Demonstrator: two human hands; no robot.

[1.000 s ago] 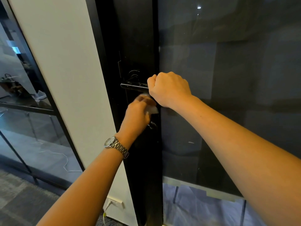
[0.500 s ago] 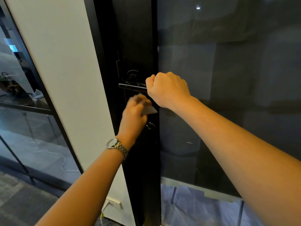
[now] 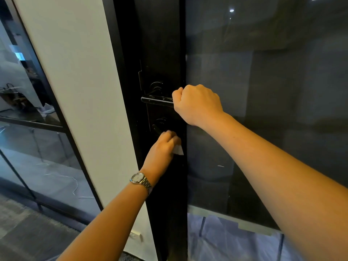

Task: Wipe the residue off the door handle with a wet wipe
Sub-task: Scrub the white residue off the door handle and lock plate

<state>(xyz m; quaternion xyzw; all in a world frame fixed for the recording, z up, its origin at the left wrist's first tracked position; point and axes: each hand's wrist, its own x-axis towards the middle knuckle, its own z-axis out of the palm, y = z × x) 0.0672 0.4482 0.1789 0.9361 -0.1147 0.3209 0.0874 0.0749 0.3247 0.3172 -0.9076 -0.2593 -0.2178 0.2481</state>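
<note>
A black lever door handle [image 3: 156, 100] sticks out leftward from a black lock plate on the dark door frame, with pale specks along its top. My right hand [image 3: 196, 104] grips the handle's right end in a fist. My left hand [image 3: 162, 147], with a metal watch on the wrist, holds a white wet wipe [image 3: 178, 149] below the handle, just under the round lock fitting [image 3: 159, 124]. Only a corner of the wipe shows past my fingers.
The dark glass door panel [image 3: 263, 91] fills the right side. A white wall strip [image 3: 75, 91] stands left of the black frame [image 3: 165, 44], with a wall socket [image 3: 136, 236] near the floor. Further left is a glass partition [image 3: 22, 138] with a cable on the floor behind it.
My left hand with the wipe has dropped from just under the handle to below the lock fitting. My right hand has kept its grip on the handle.
</note>
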